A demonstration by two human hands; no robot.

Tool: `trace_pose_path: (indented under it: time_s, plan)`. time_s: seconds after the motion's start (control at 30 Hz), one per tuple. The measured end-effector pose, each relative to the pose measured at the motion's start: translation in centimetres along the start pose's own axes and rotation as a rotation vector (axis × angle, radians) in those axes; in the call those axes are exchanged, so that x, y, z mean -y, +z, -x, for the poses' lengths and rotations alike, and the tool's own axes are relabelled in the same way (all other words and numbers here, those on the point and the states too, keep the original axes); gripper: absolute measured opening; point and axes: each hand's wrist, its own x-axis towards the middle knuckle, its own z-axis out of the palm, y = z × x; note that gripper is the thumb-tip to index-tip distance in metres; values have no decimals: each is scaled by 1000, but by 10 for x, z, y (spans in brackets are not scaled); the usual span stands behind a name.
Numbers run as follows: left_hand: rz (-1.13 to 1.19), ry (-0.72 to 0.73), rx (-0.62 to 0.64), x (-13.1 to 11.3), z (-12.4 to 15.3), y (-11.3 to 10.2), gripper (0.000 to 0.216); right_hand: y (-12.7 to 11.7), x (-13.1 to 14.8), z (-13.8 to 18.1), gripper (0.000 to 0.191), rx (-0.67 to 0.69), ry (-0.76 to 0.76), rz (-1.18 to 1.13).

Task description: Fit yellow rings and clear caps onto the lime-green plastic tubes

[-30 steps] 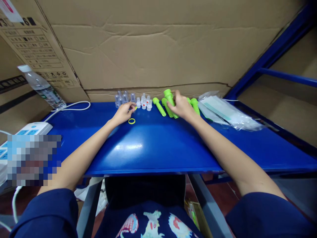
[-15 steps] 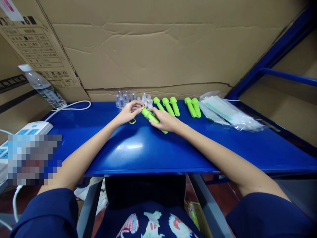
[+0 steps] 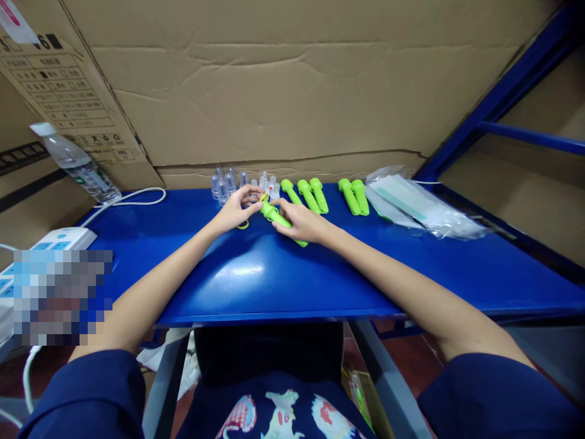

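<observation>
My right hand (image 3: 299, 222) is closed round a bright green plastic tube (image 3: 275, 215), held slanted just above the blue table (image 3: 274, 274). My left hand (image 3: 237, 208) pinches a small yellow ring (image 3: 264, 196) against the tube's upper end. A second yellow ring (image 3: 242, 225) lies on the table, partly under my left hand. Behind the hands stand several clear small vials (image 3: 228, 181) and white-capped pieces (image 3: 269, 184). Several more green tubes (image 3: 311, 195) lie in a row at the back, with two further right (image 3: 354, 196).
Clear plastic bags (image 3: 418, 207) lie at the back right. A water bottle (image 3: 75, 163), a white cable (image 3: 128, 198) and a power strip (image 3: 55, 241) sit at the left. Cardboard boxes (image 3: 274, 91) wall the back; a blue frame (image 3: 512, 116) rises at the right.
My right hand lifted one green tube out of the back row and carried it left and nearer. My left hand picked up a yellow ring and brought it to the tube's end.
</observation>
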Motion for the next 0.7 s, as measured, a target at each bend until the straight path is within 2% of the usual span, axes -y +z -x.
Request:
trace_pose_path:
  time_s: [0.13,0.3,0.47,0.7]
  plan:
    - [2,3,-1,-1,-1,1,44,0,2,0,51,5,24,13]
    - [-7,3,-43,2,-2,-2,42,-1,-1,0,48,-39,-16,7]
    - [-18,10,1,0,0,-2,46,-1,-3,0,45,-49,-29,-5]
    - [-61,18,0,-3,1,-1,43,-1,-2,-1,47,-63,-30,-9]
